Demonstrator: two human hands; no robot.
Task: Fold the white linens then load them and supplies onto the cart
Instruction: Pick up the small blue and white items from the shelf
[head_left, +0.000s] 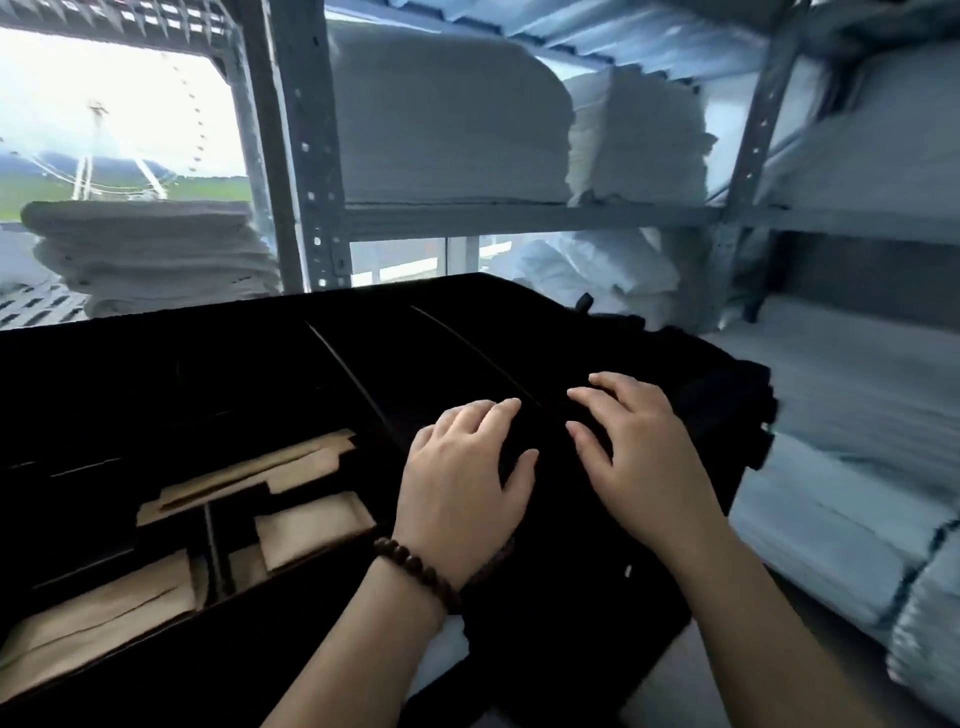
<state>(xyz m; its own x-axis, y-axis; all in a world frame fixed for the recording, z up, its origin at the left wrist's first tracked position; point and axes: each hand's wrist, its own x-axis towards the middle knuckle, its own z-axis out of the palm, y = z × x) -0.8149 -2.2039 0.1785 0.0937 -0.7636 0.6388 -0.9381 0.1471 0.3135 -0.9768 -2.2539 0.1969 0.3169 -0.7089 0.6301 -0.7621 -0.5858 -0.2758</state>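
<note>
A black cart (218, 374) fills the lower left, its top split into dark compartments. Brown paper packets (306, 525) lie in the near-left compartments. My left hand (462, 478), with a bead bracelet on the wrist, hovers over or rests on the right end of the cart with its fingers loosely curled. My right hand (639, 452) is just beside it, fingers spread and slightly bent over the same dark area. Neither hand visibly holds anything; what lies under them is too dark to tell. Folded white linens (447, 119) are stacked on the shelf behind.
A grey metal shelving unit (519, 215) stands behind and to the right, loaded with white towels (639, 135) and bagged linens (831, 519). Another towel stack (150, 254) sits at the left by a window. A shelf post (306, 156) rises close behind the cart.
</note>
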